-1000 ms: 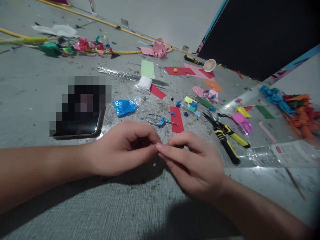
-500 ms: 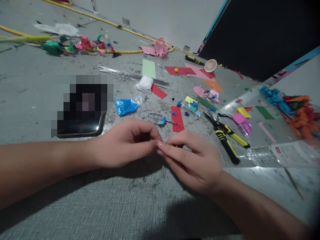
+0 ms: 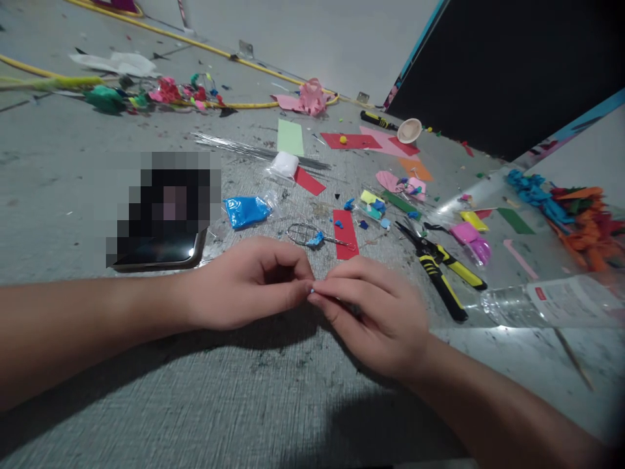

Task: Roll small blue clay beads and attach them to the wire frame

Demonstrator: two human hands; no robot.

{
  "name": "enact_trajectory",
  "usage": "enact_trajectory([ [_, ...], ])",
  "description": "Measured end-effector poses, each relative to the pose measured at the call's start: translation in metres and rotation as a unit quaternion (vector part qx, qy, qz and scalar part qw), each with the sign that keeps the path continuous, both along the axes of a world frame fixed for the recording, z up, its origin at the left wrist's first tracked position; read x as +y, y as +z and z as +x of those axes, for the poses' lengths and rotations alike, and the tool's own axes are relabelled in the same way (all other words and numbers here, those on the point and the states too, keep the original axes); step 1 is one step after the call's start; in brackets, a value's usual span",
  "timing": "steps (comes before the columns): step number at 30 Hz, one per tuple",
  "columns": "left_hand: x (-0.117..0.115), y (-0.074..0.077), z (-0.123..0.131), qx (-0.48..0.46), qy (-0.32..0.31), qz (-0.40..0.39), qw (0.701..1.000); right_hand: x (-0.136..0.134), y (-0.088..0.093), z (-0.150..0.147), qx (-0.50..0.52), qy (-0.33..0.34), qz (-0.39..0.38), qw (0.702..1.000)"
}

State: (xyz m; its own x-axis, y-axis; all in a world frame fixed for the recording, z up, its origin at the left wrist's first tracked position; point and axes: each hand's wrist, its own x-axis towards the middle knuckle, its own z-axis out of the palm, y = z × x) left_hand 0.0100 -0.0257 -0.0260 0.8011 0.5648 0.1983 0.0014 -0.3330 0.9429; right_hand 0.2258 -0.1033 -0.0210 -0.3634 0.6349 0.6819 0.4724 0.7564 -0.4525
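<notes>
My left hand (image 3: 247,283) and my right hand (image 3: 378,312) rest on the grey mat (image 3: 205,391), fingertips meeting in a pinch at the centre. Both are closed on a tiny piece between the tips, too small to name. Just beyond the fingers lies a bent wire loop with a blue bit (image 3: 307,234) and a red paper strip (image 3: 344,232). Yellow-and-black pliers (image 3: 442,267) lie to the right of my right hand.
A phone (image 3: 159,247) lies at the left, a blue clay bag (image 3: 244,210) behind my left hand. Coloured paper scraps, a white clay bag (image 3: 284,163), wires (image 3: 234,146) and a small bowl (image 3: 409,129) are farther back. A clear plastic bottle (image 3: 541,301) and coloured pieces (image 3: 576,215) sit at right.
My right hand's fingers have curled in tighter at the pinch point. Both hands stay in place.
</notes>
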Motion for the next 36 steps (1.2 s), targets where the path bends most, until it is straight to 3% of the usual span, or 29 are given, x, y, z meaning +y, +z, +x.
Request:
enact_trajectory([
  [7, 0.001, 0.006, 0.000, 0.020, -0.005, -0.022, 1.000, -0.001, 0.003, 0.002, -0.057, 0.001, 0.038, 0.998],
  [21, 0.002, 0.001, -0.002, 0.025, -0.022, -0.018, 0.999, 0.003, 0.000, -0.001, 0.018, 0.029, -0.020, 0.999],
  [28, 0.003, 0.001, -0.002, 0.040, -0.024, -0.037, 0.998, 0.006, -0.002, 0.000, 0.063, 0.031, -0.109, 0.992],
  [36, 0.002, 0.010, 0.000, 0.064, -0.028, -0.021, 0.997, 0.005, -0.003, -0.002, 0.107, 0.041, -0.249, 0.962],
])
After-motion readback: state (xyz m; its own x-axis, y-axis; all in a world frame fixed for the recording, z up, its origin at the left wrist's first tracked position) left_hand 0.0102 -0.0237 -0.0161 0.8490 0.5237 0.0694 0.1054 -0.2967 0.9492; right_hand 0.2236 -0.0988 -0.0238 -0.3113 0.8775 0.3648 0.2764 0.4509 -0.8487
